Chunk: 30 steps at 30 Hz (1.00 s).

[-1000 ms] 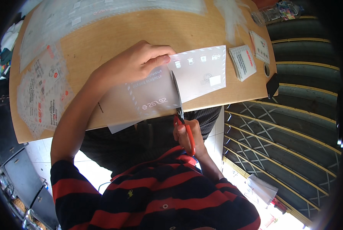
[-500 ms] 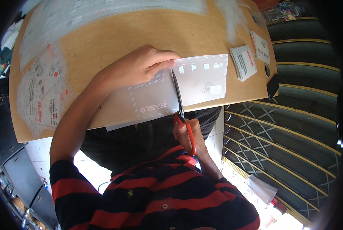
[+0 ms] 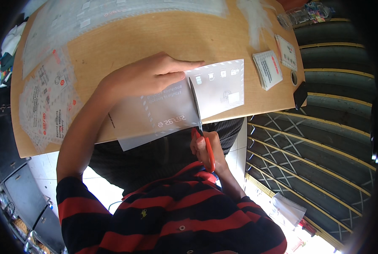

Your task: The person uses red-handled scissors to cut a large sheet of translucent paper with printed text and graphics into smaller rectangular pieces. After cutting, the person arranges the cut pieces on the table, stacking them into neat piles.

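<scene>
A translucent printed plastic sheet lies across the table's near edge, its lower left corner hanging past it. My left hand rests at the sheet's far edge. Its index finger is stretched along that edge, with the thumb apart from it; the other fingers are mostly hidden. Below the sheet's near edge, my right hand grips red-handled scissors. Their dark blade runs up across the sheet, its tip just below my left index finger. Whether the blades are fully closed cannot be made out.
Loose printed plastic pieces lie at the left of the table. Larger clear sheets cover its far side. A stack of printed pieces and a dark phone-like object lie right, near a metal shutter.
The sheet has shifted left and slightly downward at its left corner. My left thumb and index finger have spread apart. My right hand and the scissors have hardly moved.
</scene>
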Each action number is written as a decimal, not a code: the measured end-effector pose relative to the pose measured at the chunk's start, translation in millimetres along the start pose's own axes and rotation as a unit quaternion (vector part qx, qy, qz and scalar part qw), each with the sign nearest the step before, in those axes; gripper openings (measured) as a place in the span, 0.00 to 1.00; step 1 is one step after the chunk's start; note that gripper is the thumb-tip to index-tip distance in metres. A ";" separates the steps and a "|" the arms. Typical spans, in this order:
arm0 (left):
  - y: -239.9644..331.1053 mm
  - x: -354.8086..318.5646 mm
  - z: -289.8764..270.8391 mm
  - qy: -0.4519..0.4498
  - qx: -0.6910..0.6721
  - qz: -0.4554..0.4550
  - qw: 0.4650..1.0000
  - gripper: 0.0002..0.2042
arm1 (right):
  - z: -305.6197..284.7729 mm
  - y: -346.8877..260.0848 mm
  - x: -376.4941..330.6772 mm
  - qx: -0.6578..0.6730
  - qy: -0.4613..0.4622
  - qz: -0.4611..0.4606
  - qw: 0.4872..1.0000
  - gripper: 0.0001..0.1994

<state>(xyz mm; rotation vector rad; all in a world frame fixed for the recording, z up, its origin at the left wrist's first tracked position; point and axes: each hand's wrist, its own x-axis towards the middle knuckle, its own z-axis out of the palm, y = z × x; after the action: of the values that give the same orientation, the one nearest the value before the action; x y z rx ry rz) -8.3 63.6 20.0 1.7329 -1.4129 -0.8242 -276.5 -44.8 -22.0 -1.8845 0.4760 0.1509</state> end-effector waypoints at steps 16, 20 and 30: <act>-6.0 -1.4 -0.2 0.011 -0.028 0.029 0.999 0.28 | -5.8 -10.3 3.9 -0.011 -0.002 -0.016 1.000 0.36; -6.5 -2.2 -1.7 0.012 -0.026 0.032 0.999 0.34 | -7.2 -13.2 4.1 -0.011 -0.001 -0.026 1.000 0.35; -2.3 -0.3 -3.5 -0.040 -0.047 -0.031 0.998 0.37 | -9.5 -16.8 3.8 -0.005 -0.017 -0.003 1.000 0.36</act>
<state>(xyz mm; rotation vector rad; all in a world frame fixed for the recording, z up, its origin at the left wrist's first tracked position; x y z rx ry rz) -4.3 64.6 19.8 1.6970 -1.3554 -0.9870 -267.5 -49.7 -5.1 -1.8897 0.4464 0.1804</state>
